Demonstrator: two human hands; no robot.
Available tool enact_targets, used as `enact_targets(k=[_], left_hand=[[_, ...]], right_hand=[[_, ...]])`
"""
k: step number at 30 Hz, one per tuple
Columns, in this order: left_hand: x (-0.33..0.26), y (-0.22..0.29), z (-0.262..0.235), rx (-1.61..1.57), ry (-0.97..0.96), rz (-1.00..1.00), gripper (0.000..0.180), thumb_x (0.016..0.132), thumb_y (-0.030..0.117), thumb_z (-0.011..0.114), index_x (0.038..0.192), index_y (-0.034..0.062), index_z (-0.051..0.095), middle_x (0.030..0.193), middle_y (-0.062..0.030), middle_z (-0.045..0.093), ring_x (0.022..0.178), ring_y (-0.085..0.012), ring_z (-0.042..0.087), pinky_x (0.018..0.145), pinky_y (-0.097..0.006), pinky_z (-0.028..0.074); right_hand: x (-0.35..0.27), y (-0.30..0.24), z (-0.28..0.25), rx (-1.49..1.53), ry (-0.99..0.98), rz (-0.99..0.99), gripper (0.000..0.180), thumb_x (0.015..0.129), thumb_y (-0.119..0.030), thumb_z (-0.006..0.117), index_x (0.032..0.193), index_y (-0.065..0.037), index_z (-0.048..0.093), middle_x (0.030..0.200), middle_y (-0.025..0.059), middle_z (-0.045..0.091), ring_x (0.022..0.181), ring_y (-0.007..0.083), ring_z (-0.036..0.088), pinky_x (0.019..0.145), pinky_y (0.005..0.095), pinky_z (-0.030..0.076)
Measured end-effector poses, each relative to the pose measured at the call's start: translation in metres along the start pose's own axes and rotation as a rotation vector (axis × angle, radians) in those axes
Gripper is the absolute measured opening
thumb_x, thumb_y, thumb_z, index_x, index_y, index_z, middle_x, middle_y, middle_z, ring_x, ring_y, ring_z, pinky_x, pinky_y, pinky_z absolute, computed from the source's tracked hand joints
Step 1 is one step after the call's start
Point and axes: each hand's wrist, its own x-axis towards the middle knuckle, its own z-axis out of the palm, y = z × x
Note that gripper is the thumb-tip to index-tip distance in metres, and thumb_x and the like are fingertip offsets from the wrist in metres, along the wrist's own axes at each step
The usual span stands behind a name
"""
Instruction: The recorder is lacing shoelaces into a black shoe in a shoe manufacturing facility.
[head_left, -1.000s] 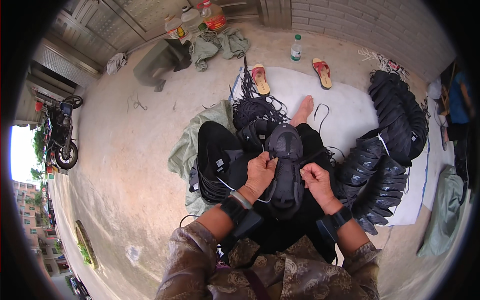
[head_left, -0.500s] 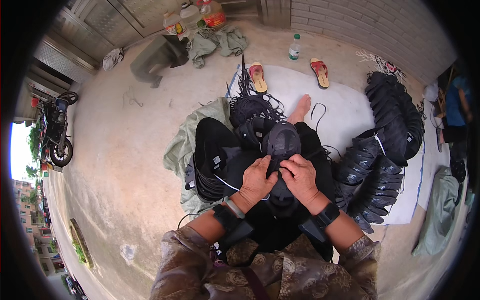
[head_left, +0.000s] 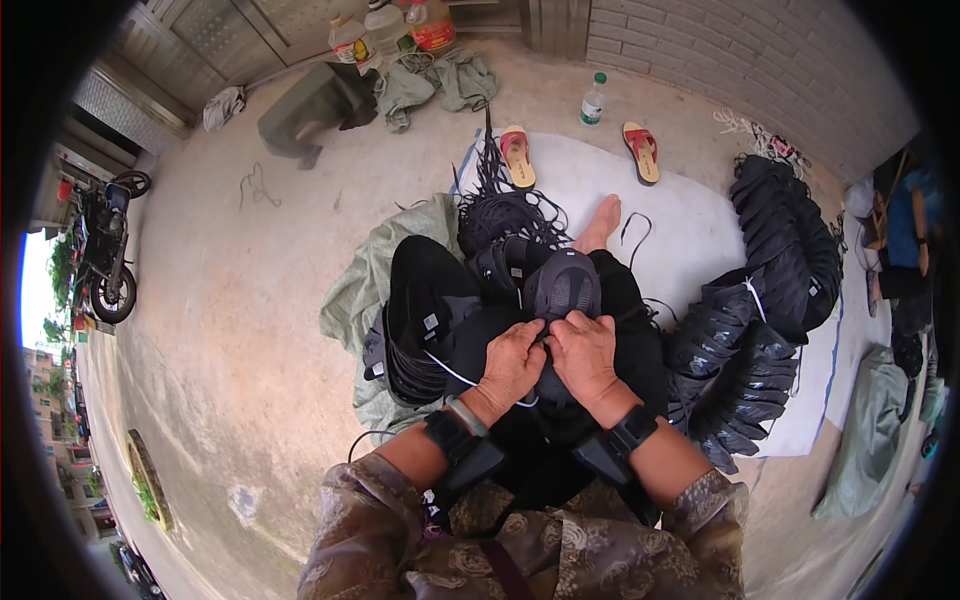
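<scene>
A dark grey mesh shoe upper [head_left: 566, 284] rests on my lap, its rounded toe pointing away from me. My left hand [head_left: 514, 360] and my right hand [head_left: 584, 356] are closed over its lacing area, fingertips pinched nearly together. The fingers cover whatever small part or lace lies between them. Left of my hands, a nested stack of black uppers [head_left: 408, 318] leans against my leg. Beyond the held piece lies a tangled bundle of black shoelaces [head_left: 508, 216].
Long curved rows of nested black uppers [head_left: 742, 345] lie right on a white sheet [head_left: 690, 225]. Red slippers [head_left: 641, 150], a water bottle [head_left: 592, 103] and grey-green cloth [head_left: 375, 250] surround me. A motorcycle [head_left: 108, 250] stands left; another person [head_left: 908, 225] is at the far right.
My right hand has shifted slightly left and its fingers have curled in closer to my left hand. The upper stays on my lap.
</scene>
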Motion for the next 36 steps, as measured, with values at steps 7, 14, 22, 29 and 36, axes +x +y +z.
enact_targets(k=[7, 14, 22, 29, 36], left_hand=[[-0.001, 0.01, 0.002, 0.012, 0.002, -0.016, 0.031, 0.072, 0.002, 0.05, 0.102, -0.0032, 0.057, 0.088, -0.0194, 0.06, 0.08, -0.0352, 0.059, 0.073, -0.037, 0.049], [-0.005, 0.014, 0.004, 0.164, -0.011, 0.028, 0.035, 0.073, 0.006, 0.051, 0.106, -0.0018, 0.056, 0.088, -0.0184, 0.059, 0.079, -0.0349, 0.057, 0.073, -0.039, 0.048], [-0.004, 0.021, 0.011, 0.121, 0.072, 0.084, 0.036, 0.073, 0.005, 0.058, 0.108, 0.0023, 0.051, 0.092, -0.0145, 0.057, 0.083, -0.0308, 0.057, 0.075, -0.036, 0.047], [0.029, 0.009, 0.021, -0.81, 0.211, -0.586, 0.039, 0.075, -0.006, 0.058, 0.108, 0.0069, 0.04, 0.079, -0.0031, 0.054, 0.076, -0.0109, 0.053, 0.07, -0.024, 0.043], [0.051, 0.019, -0.025, -0.751, 0.167, -0.362, 0.044, 0.077, -0.008, 0.05, 0.118, -0.0002, 0.038, 0.08, -0.005, 0.06, 0.069, -0.0124, 0.057, 0.067, -0.023, 0.044]], right_hand=[[-0.004, -0.007, -0.022, -0.159, -0.104, -0.009, 0.007, 0.068, -0.014, 0.06, 0.067, -0.009, 0.055, 0.066, 0.0055, 0.051, 0.068, 0.021, 0.054, 0.068, 0.0368, 0.031], [-0.179, 0.119, -0.108, -0.09, -0.23, 0.478, 0.011, 0.069, -0.012, 0.062, 0.066, -0.009, 0.052, 0.067, 0.0092, 0.055, 0.069, 0.0293, 0.055, 0.061, 0.0426, 0.036], [-0.383, 0.23, -0.17, -0.648, -0.674, 1.155, 0.02, 0.073, -0.025, 0.065, 0.082, -0.007, 0.064, 0.087, 0.0133, 0.065, 0.083, 0.0295, 0.063, 0.07, 0.041, 0.05], [-0.189, 0.131, -0.1, -0.212, -0.213, 0.371, 0.029, 0.069, -0.017, 0.064, 0.094, -0.007, 0.055, 0.09, 0.0119, 0.057, 0.088, 0.0305, 0.054, 0.077, 0.0419, 0.037], [-0.077, 0.05, -0.075, 0.07, -0.036, 0.003, 0.034, 0.069, -0.013, 0.062, 0.1, -0.003, 0.056, 0.097, 0.0122, 0.057, 0.095, 0.0289, 0.053, 0.083, 0.0408, 0.037]])
